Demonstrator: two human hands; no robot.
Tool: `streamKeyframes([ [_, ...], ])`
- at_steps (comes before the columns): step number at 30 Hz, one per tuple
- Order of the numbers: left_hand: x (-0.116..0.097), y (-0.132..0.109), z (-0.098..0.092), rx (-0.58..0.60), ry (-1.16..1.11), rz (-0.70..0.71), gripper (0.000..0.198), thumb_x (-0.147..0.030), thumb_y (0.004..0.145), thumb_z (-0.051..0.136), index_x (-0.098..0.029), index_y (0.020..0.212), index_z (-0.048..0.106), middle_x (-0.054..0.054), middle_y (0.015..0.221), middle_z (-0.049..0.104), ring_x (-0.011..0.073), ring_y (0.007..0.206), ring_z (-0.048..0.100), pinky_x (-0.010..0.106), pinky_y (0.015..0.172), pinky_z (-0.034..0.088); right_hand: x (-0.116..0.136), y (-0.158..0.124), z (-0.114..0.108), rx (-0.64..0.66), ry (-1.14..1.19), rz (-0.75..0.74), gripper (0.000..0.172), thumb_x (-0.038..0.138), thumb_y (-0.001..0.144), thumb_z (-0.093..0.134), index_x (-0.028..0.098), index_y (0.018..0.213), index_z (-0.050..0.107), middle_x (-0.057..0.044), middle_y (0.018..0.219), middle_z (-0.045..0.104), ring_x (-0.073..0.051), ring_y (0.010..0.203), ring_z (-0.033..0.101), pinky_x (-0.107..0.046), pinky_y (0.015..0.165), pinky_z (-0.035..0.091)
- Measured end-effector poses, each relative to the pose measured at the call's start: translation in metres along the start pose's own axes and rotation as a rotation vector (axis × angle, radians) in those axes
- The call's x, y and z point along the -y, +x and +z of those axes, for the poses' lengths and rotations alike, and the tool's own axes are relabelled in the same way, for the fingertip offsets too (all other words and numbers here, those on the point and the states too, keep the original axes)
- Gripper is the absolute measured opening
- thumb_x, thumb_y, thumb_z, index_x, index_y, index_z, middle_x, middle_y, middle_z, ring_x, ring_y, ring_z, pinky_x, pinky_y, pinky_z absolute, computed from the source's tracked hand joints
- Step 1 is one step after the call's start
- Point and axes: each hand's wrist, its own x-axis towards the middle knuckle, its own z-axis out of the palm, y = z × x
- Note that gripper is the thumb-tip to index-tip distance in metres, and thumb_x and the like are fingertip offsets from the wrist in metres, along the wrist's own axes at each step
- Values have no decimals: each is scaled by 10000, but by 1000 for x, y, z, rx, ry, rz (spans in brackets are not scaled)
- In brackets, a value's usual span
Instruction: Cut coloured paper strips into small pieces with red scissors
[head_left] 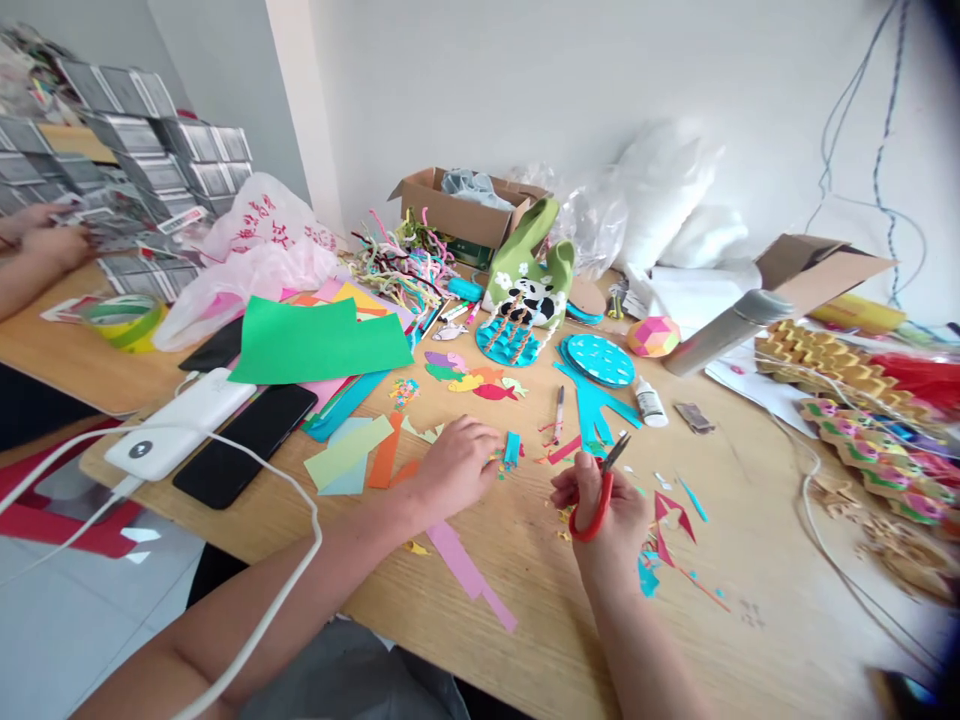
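My right hand (611, 515) is closed around scissors (596, 510) with red handles, their short dark blades tipped up and to the right. To its left, my left hand (461, 465) lies palm down with curled fingers pressed together; anything under the fingertips is hidden. Small coloured paper scraps (510, 465) touch or lie beside those fingertips, along with a little blue paper strip (512, 446). Beyond the hands lie several cut-out paper fish (469, 382) and a pen (559, 415). Cut blue paper (596, 405) and red offcuts (673, 515) are near the scissors.
Green paper (322, 340), a black phone (244, 445) and a white power bank (180, 425) with a looping cable are at left. A panda-decorated green bag (529, 270), blue discs (600, 360), glue bottle (649, 402) and grey flask (727, 330) stand behind. Another person's hands (52, 240) work far left.
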Motion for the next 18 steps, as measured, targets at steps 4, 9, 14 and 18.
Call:
streamKeyframes([
  [4, -14, 10, 1, 126, 150, 78, 121, -164, 768, 547, -146, 845, 638, 100, 862, 637, 237, 1000, 512, 369, 887, 399, -3, 4, -4, 23, 20, 13, 365, 475, 762, 612, 149, 606, 563, -6, 517, 571, -103, 409, 513, -204, 398, 407],
  [9, -24, 25, 6, 223, 308, 102, 111, -171, 773, 527, -126, 792, 627, 110, 780, 621, 249, 913, 543, 365, 810, 421, -2, 4, -5, 38, 14, 33, 382, 501, 753, 607, 153, 603, 562, -7, 506, 591, -107, 397, 530, -201, 391, 404],
  [14, -22, 28, 19, 251, 389, 79, 161, -178, 793, 489, -127, 751, 635, 121, 743, 618, 250, 820, 573, 364, 749, 431, -1, 5, -5, 56, 28, 21, 399, 526, 731, 616, 157, 595, 555, -13, 488, 598, -115, 385, 537, -208, 383, 408],
  [18, -18, 28, 28, 225, 360, 62, 194, -128, 795, 446, -120, 748, 635, 129, 741, 625, 247, 795, 583, 371, 761, 430, -4, 7, -5, 63, 53, 34, 388, 518, 725, 627, 159, 600, 550, -9, 483, 588, -111, 368, 518, -210, 370, 410],
])
